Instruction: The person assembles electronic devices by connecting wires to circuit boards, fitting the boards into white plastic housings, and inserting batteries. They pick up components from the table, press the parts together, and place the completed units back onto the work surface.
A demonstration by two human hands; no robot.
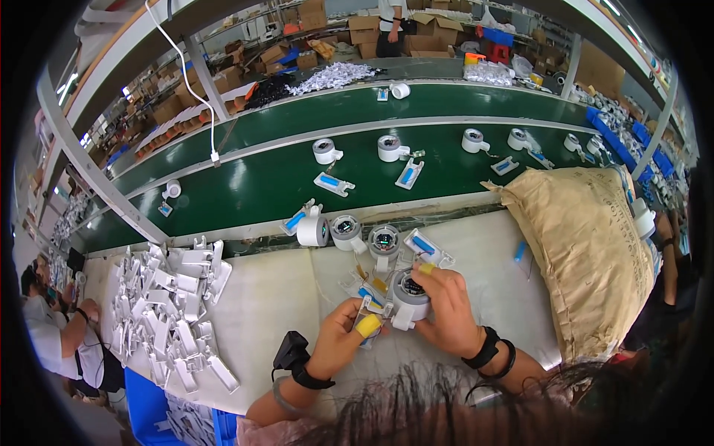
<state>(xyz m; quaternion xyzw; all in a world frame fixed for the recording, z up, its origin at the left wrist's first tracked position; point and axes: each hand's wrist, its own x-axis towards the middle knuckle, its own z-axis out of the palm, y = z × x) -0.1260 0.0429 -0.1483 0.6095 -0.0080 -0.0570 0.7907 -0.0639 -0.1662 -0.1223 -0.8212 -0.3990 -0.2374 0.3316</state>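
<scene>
My right hand (455,316) grips a round white housing (409,306) with a dark circuit board in its open top. Yellow tape wraps a finger on each hand. My left hand (340,343) pinches a small white plastic handle piece with a blue battery (370,296), close beside the round housing. Its thumb covers part of that piece. Just beyond my hands stand more round white housings (384,239) with boards showing. A white handle shell with a blue battery (424,244) lies to their right.
White plastic shells (175,297) are heaped on the left of the table, above a blue bin (145,405). A large brown paper sack (584,253) stands at the right, near a loose blue battery (520,251). Beyond, a green conveyor belt (253,175) carries several similar assemblies. Other people work nearby.
</scene>
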